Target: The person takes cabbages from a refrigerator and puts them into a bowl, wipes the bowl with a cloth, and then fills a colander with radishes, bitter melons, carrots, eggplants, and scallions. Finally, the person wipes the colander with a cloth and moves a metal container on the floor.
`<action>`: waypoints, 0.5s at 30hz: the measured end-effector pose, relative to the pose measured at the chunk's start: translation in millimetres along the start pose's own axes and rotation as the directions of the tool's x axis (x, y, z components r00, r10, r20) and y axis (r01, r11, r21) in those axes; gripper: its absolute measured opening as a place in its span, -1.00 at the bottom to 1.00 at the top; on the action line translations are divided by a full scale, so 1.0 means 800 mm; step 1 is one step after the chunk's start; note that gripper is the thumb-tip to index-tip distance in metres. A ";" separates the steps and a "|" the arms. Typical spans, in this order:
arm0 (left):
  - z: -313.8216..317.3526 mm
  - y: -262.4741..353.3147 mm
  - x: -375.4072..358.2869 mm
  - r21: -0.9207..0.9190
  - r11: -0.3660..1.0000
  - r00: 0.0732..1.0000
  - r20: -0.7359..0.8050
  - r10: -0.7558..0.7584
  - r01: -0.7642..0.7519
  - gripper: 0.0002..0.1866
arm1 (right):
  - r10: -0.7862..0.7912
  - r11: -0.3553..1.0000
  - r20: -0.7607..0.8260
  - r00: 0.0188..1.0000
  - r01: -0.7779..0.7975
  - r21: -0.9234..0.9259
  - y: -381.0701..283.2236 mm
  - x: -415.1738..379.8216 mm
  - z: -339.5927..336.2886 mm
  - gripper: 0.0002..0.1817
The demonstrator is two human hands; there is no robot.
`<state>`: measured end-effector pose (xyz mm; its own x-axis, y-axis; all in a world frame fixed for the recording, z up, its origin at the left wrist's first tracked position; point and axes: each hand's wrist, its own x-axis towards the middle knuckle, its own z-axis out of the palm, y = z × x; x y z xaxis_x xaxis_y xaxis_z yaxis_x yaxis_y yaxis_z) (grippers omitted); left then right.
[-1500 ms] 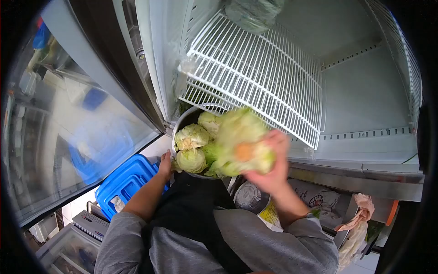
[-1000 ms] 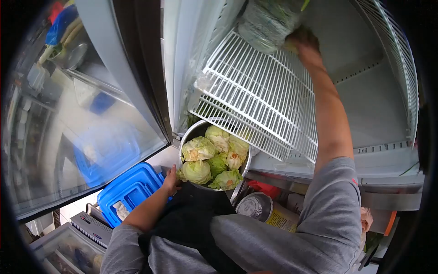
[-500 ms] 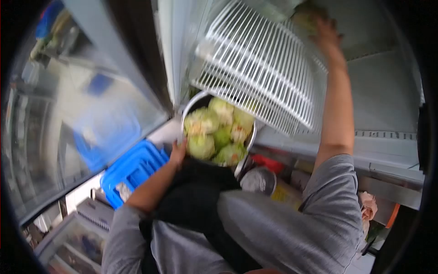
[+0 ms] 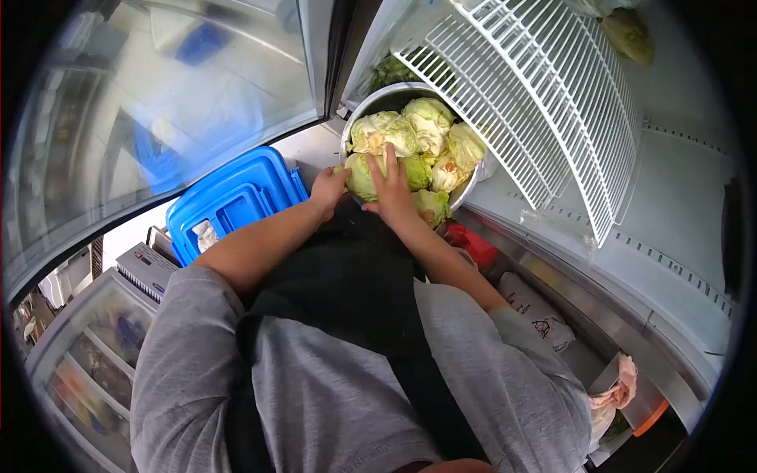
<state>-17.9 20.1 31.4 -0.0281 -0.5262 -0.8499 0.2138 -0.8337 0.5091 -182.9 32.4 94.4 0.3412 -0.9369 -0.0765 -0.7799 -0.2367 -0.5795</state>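
A round metal pot (image 4: 476,183) stands at the front of the open fridge, filled with several trimmed cabbage heads (image 4: 426,126). My right hand (image 4: 391,189) lies over the near cabbages with its fingers spread, index and middle fingers reaching across one head. My left hand (image 4: 329,188) is at the pot's left rim, thumb and fingers pressed together; a bit of pale green shows at the fingertips, too small to name. The undersides of both hands are hidden.
White wire shelves (image 4: 544,102) slant above and right of the pot. A glass door (image 4: 205,94) stands open at left. Below it is a blue plastic lid (image 4: 236,203). A leafy vegetable (image 4: 628,37) lies at the upper right. A red item (image 4: 473,243) is below the pot.
My right hand has come down from the upper right of the fridge to the cabbages. My left hand is still at the pot's rim. The view has shifted.
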 end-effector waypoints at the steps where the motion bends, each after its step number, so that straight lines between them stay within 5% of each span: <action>1: -0.004 -0.003 0.005 0.008 1.000 0.999 0.030 -0.028 0.028 -0.54 | -0.006 0.995 0.012 1.000 0.007 -0.100 0.003 -0.002 0.011 0.03; 5: -0.010 0.002 0.010 0.016 1.000 0.997 0.077 -0.016 0.015 -0.60 | -0.028 0.997 0.020 0.999 0.030 -0.064 0.021 -0.008 0.010 0.01; 8: -0.011 0.011 -0.015 0.258 0.951 0.979 0.157 0.133 -0.171 -0.65 | 0.119 0.989 0.021 0.993 -0.120 0.083 0.027 -0.023 -0.006 0.01; 10: 0.003 0.015 -0.030 0.368 0.805 0.882 0.122 0.455 -0.466 -0.68 | 0.166 0.947 -0.039 0.985 -0.148 0.283 0.034 -0.035 -0.021 0.02; 12: 0.017 0.056 -0.073 0.156 0.945 0.910 0.353 0.218 -0.287 -0.67 | 0.212 0.926 -0.058 0.976 -0.181 0.333 0.032 -0.049 -0.042 0.05; 14: 0.032 0.059 -0.081 0.093 0.947 0.870 0.430 0.241 -0.308 -0.70 | 0.222 0.934 -0.081 0.972 -0.187 0.305 0.022 -0.060 -0.074 0.12; 15: 0.038 0.059 -0.087 0.162 0.871 0.826 0.436 0.358 -0.463 -0.69 | 0.229 0.923 -0.109 0.967 -0.181 0.340 0.012 -0.065 -0.092 0.16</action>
<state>-35.8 12.0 118.5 -0.3726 -0.8056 -0.4606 0.0409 -0.5101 0.8592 -246.9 60.0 152.9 0.0942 -0.9884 -0.1188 -0.6031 0.0383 -0.7968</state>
